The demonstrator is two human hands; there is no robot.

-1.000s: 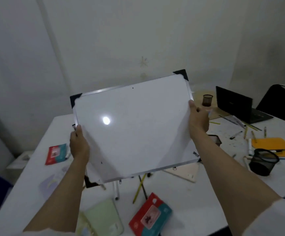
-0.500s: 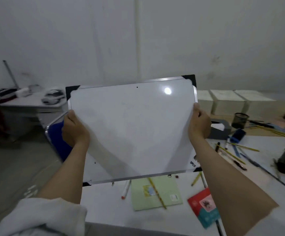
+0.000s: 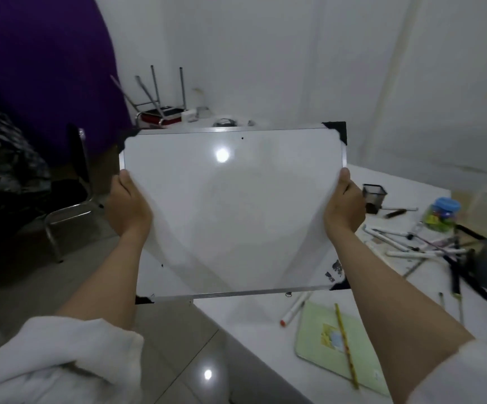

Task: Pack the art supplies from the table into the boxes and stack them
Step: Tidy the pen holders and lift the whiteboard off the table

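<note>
Whiteboard [image 3: 233, 211] held up above worktop [image 3: 254, 339] edge, left hand [image 3: 128, 208] gripping at 9 o'clock side, right hand [image 3: 344, 208] gripping at 3 o'clock side, thumbs on front

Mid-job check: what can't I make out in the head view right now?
- Fingers of left hand and right hand: behind the whiteboard.
- Table stretch behind the whiteboard: hidden.
- Packing boxes: none clearly in view.
- Markers: blurred, colours unclear.
- Green notebook: cover print too small.

Left hand [image 3: 128, 207], right hand [image 3: 344, 208] raised, arms extended; each grip closed (thumbs frontside)
</note>
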